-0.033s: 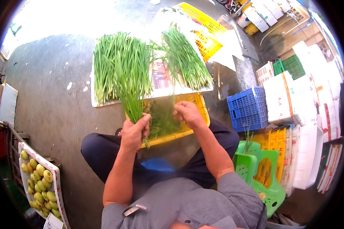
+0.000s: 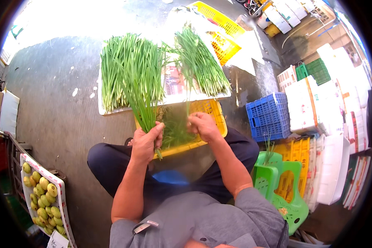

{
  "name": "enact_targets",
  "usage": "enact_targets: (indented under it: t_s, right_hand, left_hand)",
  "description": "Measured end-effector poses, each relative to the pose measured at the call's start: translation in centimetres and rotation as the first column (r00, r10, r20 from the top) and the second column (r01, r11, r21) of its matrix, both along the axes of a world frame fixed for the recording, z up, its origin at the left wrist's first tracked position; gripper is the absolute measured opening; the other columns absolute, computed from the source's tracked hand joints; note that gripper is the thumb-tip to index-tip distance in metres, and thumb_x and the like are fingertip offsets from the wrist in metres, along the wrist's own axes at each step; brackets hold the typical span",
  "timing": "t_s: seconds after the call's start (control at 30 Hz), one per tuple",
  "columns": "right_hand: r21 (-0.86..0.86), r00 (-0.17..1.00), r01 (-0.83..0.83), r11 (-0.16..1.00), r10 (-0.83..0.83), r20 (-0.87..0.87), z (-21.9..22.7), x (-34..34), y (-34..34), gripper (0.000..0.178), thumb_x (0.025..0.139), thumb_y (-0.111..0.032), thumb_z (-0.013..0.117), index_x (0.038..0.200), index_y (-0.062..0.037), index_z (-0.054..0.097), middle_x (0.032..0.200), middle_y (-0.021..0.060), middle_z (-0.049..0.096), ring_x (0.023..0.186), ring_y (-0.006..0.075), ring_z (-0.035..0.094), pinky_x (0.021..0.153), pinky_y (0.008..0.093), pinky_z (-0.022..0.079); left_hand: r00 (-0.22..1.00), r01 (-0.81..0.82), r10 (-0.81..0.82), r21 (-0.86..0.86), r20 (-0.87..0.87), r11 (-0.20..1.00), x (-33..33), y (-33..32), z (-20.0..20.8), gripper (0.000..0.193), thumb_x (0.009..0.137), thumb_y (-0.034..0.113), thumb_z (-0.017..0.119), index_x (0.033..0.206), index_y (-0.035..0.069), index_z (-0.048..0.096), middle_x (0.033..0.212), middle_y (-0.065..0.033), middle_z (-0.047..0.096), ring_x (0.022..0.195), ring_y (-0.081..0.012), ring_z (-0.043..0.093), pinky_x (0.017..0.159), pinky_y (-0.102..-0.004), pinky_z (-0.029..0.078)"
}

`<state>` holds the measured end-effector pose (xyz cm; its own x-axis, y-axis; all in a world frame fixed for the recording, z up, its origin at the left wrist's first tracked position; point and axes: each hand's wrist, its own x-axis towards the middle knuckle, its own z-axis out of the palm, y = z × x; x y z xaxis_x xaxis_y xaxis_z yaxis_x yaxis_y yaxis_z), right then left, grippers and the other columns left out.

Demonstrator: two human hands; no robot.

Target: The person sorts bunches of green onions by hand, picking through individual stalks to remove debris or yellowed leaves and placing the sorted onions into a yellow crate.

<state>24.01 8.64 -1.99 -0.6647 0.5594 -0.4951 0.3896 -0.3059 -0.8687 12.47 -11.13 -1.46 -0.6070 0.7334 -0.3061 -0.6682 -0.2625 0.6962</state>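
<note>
My left hand (image 2: 146, 144) is closed round the lower ends of a bunch of garlic chives (image 2: 141, 101), whose long green leaves fan upward and away. To its right, my right hand (image 2: 203, 126) is pinched on a few thin chive leaves (image 2: 188, 93) standing up from the fingers, faint and blurred. Below both hands, a yellow crate (image 2: 217, 115) holds loose, dark green, wispy leaves (image 2: 173, 130). Just beyond it lies a white tray (image 2: 175, 98) with a thick pile of chives (image 2: 130, 68) on its left and a smaller pile (image 2: 202, 64) on its right.
A yellow basket (image 2: 223, 47) stands behind the tray. On the right are a blue crate (image 2: 268, 117), white foam boxes (image 2: 304, 106) and a green plastic chair (image 2: 291, 198). At the lower left, a tray (image 2: 63, 198) holds greenish-yellow fruit (image 2: 43, 200).
</note>
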Motion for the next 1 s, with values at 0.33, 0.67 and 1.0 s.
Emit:
enact_targets:
  t_s: [0.33, 0.67, 1.0]
  right_hand:
    - [-0.07, 0.989, -0.079, 0.994, 0.07, -0.129, -1.8, 4.1, -7.0, 0.01, 0.091, -0.012, 0.058, 0.095, -0.0038, 0.061, 0.073, 0.0019, 0.06, 0.057, 0.0059, 0.048, 0.052, 0.02, 0.038]
    - [0.233, 0.961, -0.258, 0.938, 0.273, -0.038, -2.5, 5.2, -8.5, 0.021, 0.091, -0.02, 0.057, 0.09, -0.0005, 0.062, 0.073, 0.0042, 0.06, 0.064, 0.0133, 0.056, 0.058, 0.03, 0.045]
    - [-0.052, 0.926, 0.158, 0.986, -0.166, -0.338, 0.0, 2.2, 2.4, 0.018, 0.093, -0.022, 0.059, 0.089, -0.0051, 0.06, 0.07, -0.0004, 0.059, 0.057, 0.0076, 0.051, 0.053, 0.0221, 0.043]
  left_hand:
    - [0.993, 0.088, -0.073, -0.169, 0.096, 0.982, 2.4, 2.2, -2.6, 0.026, 0.089, 0.016, 0.065, 0.106, -0.001, 0.059, 0.09, -0.0136, 0.067, 0.07, -0.0193, 0.065, 0.061, -0.0316, 0.055]
    - [0.992, 0.126, -0.122, -0.273, 0.031, 0.954, 2.6, 2.1, -2.2, 0.019, 0.091, 0.014, 0.062, 0.103, 0.0, 0.056, 0.075, -0.0073, 0.059, 0.058, -0.0165, 0.056, 0.051, -0.0294, 0.048]
    - [0.932, 0.295, -0.339, -0.274, -0.13, 0.915, 3.2, 1.7, -2.5, 0.014, 0.091, 0.014, 0.061, 0.096, 0.002, 0.058, 0.071, -0.0038, 0.057, 0.053, -0.0113, 0.05, 0.049, -0.0239, 0.041]
